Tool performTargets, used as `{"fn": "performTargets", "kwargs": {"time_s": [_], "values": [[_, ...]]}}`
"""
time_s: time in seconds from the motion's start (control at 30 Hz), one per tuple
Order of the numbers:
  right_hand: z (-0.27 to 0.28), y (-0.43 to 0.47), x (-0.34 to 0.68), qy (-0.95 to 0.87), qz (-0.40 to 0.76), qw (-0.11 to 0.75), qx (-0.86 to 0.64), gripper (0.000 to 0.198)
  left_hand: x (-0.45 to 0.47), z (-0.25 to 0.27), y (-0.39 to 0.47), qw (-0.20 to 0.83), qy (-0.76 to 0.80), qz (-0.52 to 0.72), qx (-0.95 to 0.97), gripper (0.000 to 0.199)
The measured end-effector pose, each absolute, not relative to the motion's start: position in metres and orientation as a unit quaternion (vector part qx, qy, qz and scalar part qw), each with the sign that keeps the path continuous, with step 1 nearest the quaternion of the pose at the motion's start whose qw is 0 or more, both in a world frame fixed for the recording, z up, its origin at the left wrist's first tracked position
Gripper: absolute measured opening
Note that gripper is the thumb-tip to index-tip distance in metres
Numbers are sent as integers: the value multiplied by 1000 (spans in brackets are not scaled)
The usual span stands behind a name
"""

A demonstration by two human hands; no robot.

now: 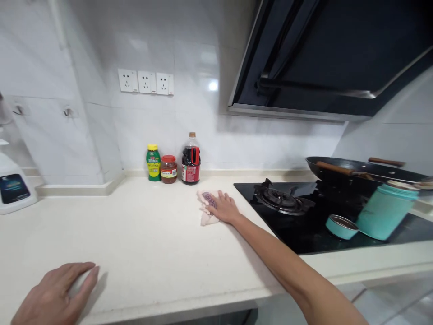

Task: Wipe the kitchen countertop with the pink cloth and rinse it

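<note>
My right hand (225, 206) presses down on a pale cloth (210, 218) with purple lettering, flat on the white countertop (152, 243) just left of the stove. Its fingers lie over the cloth and hide part of it. At the counter's front left, my left hand (56, 293) rests with nothing in it, the thumb apart from the bent fingers. Beyond the cloth, by the wall, stand a dark sauce bottle (191, 162) with a red handle, a red-lidded jar (168, 169) and a green bottle (154, 164) with a yellow cap.
To the right, a black gas stove (297, 230) carries a wok (314, 167), a turquoise canister (387, 212) and a small turquoise cup (341, 226). A range hood (321, 58) hangs above. A white spray bottle (13, 180) stands at far left.
</note>
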State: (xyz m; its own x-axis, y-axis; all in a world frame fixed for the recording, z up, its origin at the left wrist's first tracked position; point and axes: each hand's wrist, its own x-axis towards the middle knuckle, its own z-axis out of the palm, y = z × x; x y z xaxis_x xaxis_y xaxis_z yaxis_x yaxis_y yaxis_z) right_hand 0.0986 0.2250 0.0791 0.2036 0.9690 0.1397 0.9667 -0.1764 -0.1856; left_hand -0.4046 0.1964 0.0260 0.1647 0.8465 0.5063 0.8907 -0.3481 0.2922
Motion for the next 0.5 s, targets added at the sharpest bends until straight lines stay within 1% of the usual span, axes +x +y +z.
{"fn": "performTargets", "kwargs": {"time_s": [0.07, 0.13, 0.27, 0.4, 0.5], "values": [[83, 220, 55, -681, 22, 115, -723, 75, -395, 38, 187, 57, -572, -327, -750, 33], [88, 206, 10, -738, 47, 117, -663, 79, -387, 49, 177, 52, -577, -324, -748, 34], [95, 152, -58, -839, 114, 129, -516, 79, -380, 62, 165, 48, -588, -306, -747, 38], [95, 90, -65, -862, 135, 151, -464, 67, -379, 65, 161, 55, -591, -292, -750, 42], [88, 56, -26, -830, 109, 174, -518, 53, -377, 68, 157, 60, -593, -277, -754, 43]]}}
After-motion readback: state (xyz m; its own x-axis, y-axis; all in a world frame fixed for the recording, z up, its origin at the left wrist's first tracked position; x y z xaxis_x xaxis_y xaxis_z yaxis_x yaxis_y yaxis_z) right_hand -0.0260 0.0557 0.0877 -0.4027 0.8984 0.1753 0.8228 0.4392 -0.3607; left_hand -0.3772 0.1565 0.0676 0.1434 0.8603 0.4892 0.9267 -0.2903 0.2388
